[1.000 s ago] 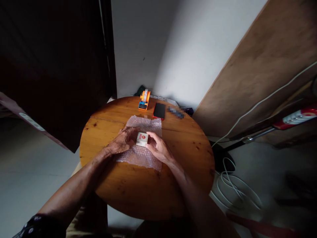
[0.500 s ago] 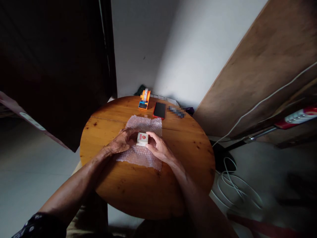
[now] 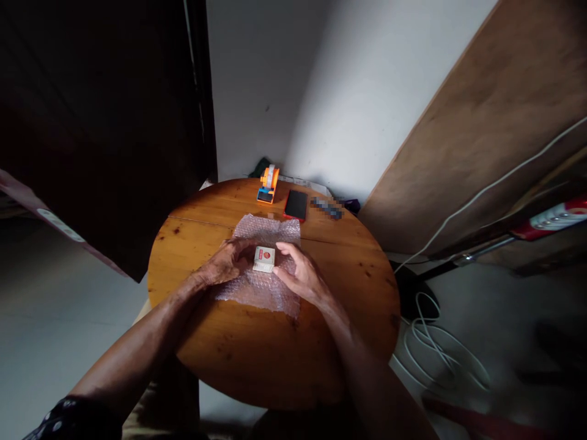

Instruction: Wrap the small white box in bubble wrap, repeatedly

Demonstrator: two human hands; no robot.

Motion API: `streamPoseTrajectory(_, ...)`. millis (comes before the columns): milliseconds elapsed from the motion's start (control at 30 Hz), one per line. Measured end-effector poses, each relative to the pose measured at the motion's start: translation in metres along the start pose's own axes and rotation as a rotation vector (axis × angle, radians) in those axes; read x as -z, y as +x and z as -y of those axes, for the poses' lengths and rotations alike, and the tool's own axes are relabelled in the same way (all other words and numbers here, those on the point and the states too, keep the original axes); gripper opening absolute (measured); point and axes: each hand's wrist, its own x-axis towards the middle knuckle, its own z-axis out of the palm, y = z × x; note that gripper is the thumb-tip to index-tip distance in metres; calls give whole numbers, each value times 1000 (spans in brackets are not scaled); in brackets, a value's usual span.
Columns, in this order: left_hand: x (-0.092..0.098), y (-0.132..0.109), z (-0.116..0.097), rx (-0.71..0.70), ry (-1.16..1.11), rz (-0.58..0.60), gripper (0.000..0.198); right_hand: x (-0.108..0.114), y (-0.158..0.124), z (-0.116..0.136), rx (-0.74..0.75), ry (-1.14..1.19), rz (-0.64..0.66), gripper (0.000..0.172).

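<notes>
A small white box [image 3: 264, 259] with red print sits on a sheet of bubble wrap [image 3: 270, 229], which lies flat on the round wooden table. To the left of the box is my left hand [image 3: 225, 263], fingers curved and apart, reaching toward its side without visibly gripping it. My right hand [image 3: 303, 275] is at the box's right side, thumb and fingers spread, with a slight gap from the box at the fingertips. Part of the wrap is hidden under both hands.
An orange and blue tape dispenser [image 3: 268, 184] stands toward the back of the wooden table [image 3: 353, 263]. Beside it lie a phone [image 3: 296, 204] with a red edge and a blurred dark item [image 3: 326, 208]. White cable [image 3: 431, 342] is coiled on the floor at right.
My right hand has drawn back slightly to the right, off the box. The box stays at about the same spot, and my left hand has hardly moved.
</notes>
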Motion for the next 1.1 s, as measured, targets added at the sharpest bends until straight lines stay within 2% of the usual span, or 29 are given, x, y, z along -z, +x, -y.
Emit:
streamPoseTrajectory(67, 2, 0, -1, 30, -50, -33, 58, 13, -1, 10, -6, 45, 9, 27)
streamPoseTrajectory(133, 4, 1, -3, 65, -34, -83, 49, 26, -4, 22, -5, 141, 185, 10)
streamPoseTrajectory(233, 9, 1, -5, 84, 37, -130, 41, 36, -12, 38, 58, 126, 476, 14)
streamPoseTrajectory(267, 10, 2, -6, 87, 50, -140, 40, 36, -15, 41, 81, 48, 538, 20)
streamPoseTrajectory(333, 12, 2, -6, 99, 65, -155, 39, 30, -22, 44, 121, -130, 577, 26)
streamPoseTrajectory(467, 15, 3, -9, 126, 81, -187, 39, 9, -28, 44, 196, -342, 481, 13)
streamPoseTrajectory(567, 19, 0, -14, 103, 49, -197, 40, 4, -24, 45, 257, -350, 377, 23)
streamPoseTrajectory(633, 22, -2, -18, 66, 8, -183, 38, 8, -20, 46, 259, -308, 318, 23)
streamPoseTrajectory(733, 26, -4, -23, 36, -34, -158, 34, 16, -21, 49, 208, -237, 355, 11)
streamPoseTrajectory(867, 27, -4, -26, 68, -64, -152, 34, 9, -29, 48, 173, -343, 462, 13)
streamPoseTrajectory(967, 26, -5, -27, 60, -66, -154, 31, 0, -30, 46, 252, -433, 413, 18)
streamPoseTrajectory(1100, 27, -5, -26, 5, -118, -153, 26, 1, -22, 49, 290, -347, 250, 21)
